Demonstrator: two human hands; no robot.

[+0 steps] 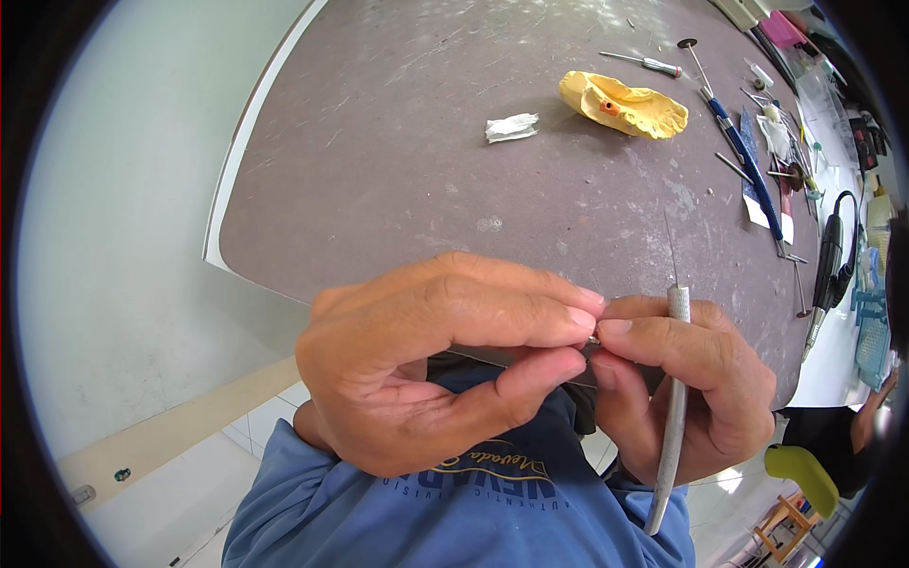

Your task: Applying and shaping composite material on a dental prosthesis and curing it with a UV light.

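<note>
Head view, only one to go on. Pinching a small shiny piece (pixel 594 339) at thumb and index tips of the left hand (pixel 379 331), near the body-side edge of the brown tabletop (pixel 379 189). Meeting it from the other side with thumb and index tips of the right hand (pixel 720 379); can't tell how the grip is shared, mostly hidden by fingertips. Also holding a grey-handled tool (pixel 670 445) threaded between the right fingers, thin tip pointing away from the body.

Progress: would call it mid-handling. Already got piece and tool in hand, neither set down yet. Can't judge the piece's finish or how much is left to do on it.

Beyond the hands, see a yellow cast (pixel 644 106) lying untouched, next to a white folded strip (pixel 511 128). Off right, see a blue-handled tool (pixel 748 161) and black handpiece (pixel 830 256), both lying free.
</note>
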